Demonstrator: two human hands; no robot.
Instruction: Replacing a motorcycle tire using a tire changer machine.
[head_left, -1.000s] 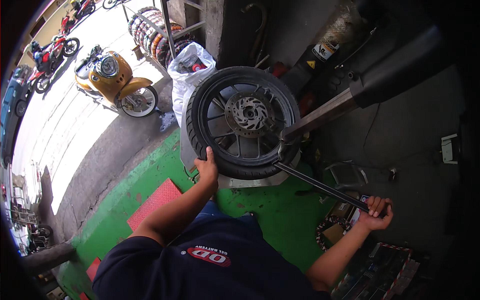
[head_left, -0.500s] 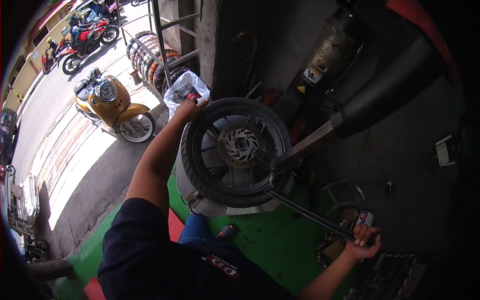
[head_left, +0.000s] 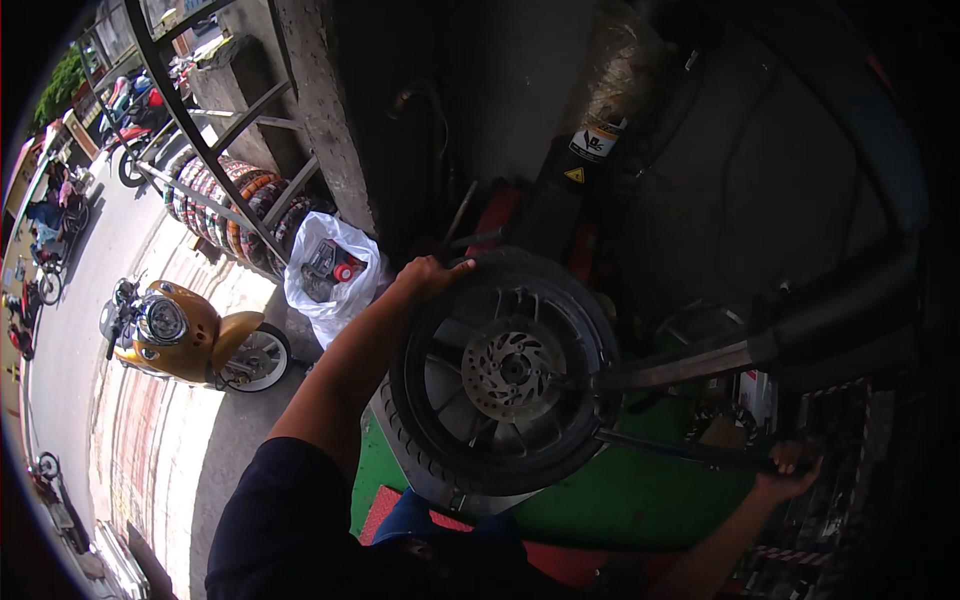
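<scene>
A motorcycle wheel with its black tire (head_left: 450,465) lies flat on a tire changer's turntable (head_left: 382,402). At its middle is a slotted brake disc (head_left: 490,400). My left hand (head_left: 428,277) is closed on the tire's far left edge, its thumb pointing right. Out to the right, my right hand (head_left: 790,472) wraps round the end of a long dark tire lever (head_left: 690,449). The lever's other end meets the tire's right edge, below the changer's metal arm (head_left: 680,371), which reaches over the wheel. The lever's tip is too dark to make out.
Beyond my left hand stands a white plastic bag (head_left: 345,295) with a red-capped bottle inside. Behind it are a metal rack (head_left: 215,165) and a row of wrapped tires (head_left: 215,205). A yellow scooter (head_left: 190,330) is parked at left. A black cylinder (head_left: 590,130) rises at the back.
The view has shifted, and the wheel now sits lower and farther right in it. The lever lies flatter and nearer the changer's arm. Both hands keep their holds.
</scene>
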